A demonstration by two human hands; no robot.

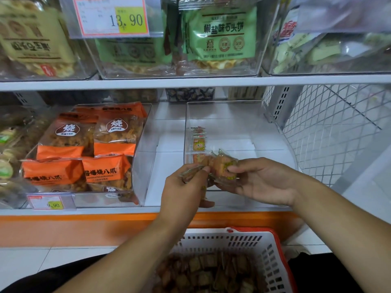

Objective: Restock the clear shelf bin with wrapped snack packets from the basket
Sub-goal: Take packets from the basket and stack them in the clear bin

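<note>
Head view: at far left a bin of orange packets point(84, 149) is packed to its clear walls, with a price tag point(51, 202) reading 9.90 on its front; above it a larger tag point(110, 15) reads 13.90. The left hand point(184, 187) pinches a wrapped snack packet point(190, 172) at the front lip of the clear shelf bin point(237, 127). The right hand point(260, 178) grips a cluster of packets point(222, 166) over that lip. The bin is nearly bare, with a few packets point(197, 138) against its left wall and open floor to the right. Below, the white basket point(230, 240) with its red rim holds many more packets.
</note>
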